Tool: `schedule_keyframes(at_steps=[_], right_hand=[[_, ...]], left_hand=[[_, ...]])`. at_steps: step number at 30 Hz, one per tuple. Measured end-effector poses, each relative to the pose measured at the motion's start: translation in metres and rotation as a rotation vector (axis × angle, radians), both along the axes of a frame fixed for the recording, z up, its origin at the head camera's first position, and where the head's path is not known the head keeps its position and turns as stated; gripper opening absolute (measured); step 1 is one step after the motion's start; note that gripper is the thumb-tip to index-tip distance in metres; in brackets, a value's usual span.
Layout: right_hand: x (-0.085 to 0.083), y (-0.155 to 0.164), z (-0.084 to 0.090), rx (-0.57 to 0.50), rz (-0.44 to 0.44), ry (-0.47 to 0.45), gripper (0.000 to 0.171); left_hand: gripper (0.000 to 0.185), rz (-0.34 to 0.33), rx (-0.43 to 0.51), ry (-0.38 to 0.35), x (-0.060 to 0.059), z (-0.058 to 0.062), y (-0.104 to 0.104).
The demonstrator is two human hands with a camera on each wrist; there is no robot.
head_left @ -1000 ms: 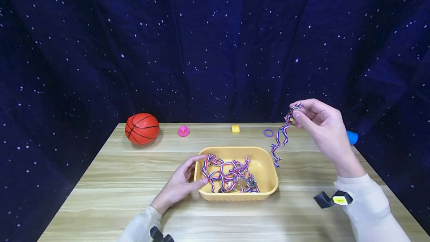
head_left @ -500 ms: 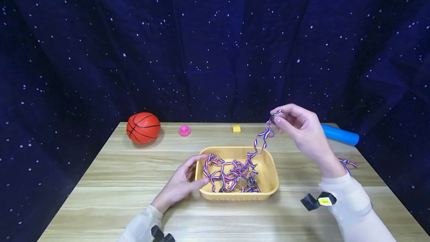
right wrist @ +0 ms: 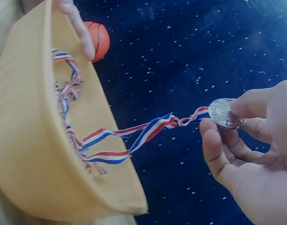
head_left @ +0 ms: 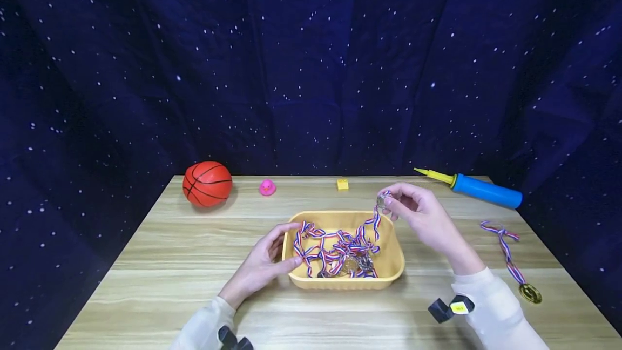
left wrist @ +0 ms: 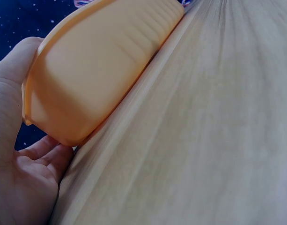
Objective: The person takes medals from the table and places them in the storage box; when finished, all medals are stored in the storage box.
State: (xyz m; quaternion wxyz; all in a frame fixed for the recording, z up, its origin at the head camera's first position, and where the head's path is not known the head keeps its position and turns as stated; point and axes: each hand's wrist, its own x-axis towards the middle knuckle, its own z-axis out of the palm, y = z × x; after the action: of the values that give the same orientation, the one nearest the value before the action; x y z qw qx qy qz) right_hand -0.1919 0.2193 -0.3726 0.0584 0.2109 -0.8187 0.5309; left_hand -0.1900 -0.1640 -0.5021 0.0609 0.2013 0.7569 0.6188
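Note:
My right hand (head_left: 418, 215) pinches a silver medal (right wrist: 224, 112) between thumb and fingers, above the right rim of a yellow plastic bin (head_left: 345, 284). From the medal, its red, white and blue ribbon (right wrist: 152, 131) trails down into the bin. Inside lie several tangled striped ribbons (head_left: 323, 250) with medals, among them a dull gold-coloured medal (head_left: 349, 265). At the bin's left end my left hand (head_left: 262, 261) grips the rim, thumb over the inside and fingers along the outside, as the left wrist view shows too.
Right of my right arm, a gold medal (head_left: 529, 293) with a striped ribbon lies on the table (head_left: 160, 296). Along the back are a toy basketball (head_left: 207, 184), a pink rubber duck (head_left: 267, 187), a yellow block (head_left: 342, 184) and a blue hand pump (head_left: 486, 190).
My right hand has moved left and down with the silver medal, bringing its ribbon into the bin. The pump and gold medal have come into sight; the purple ring is now hidden. My left hand stays put.

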Motion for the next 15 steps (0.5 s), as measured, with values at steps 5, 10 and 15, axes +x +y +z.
schedule_keyframes(at_steps=[5,10,15], right_hand=[[-0.001,-0.003,-0.010,0.083,0.041,-0.030,0.016],[-0.001,-0.007,-0.017,0.202,0.077,-0.039,0.014],[-0.001,-0.011,-0.025,0.214,0.146,-0.069,0.019]], left_hand=[[0.076,0.000,0.006,0.004,0.000,0.002,0.000],[0.076,-0.007,0.013,-0.001,0.002,0.002,0.001],[0.076,-0.006,0.012,0.000,0.002,0.003,0.001]])
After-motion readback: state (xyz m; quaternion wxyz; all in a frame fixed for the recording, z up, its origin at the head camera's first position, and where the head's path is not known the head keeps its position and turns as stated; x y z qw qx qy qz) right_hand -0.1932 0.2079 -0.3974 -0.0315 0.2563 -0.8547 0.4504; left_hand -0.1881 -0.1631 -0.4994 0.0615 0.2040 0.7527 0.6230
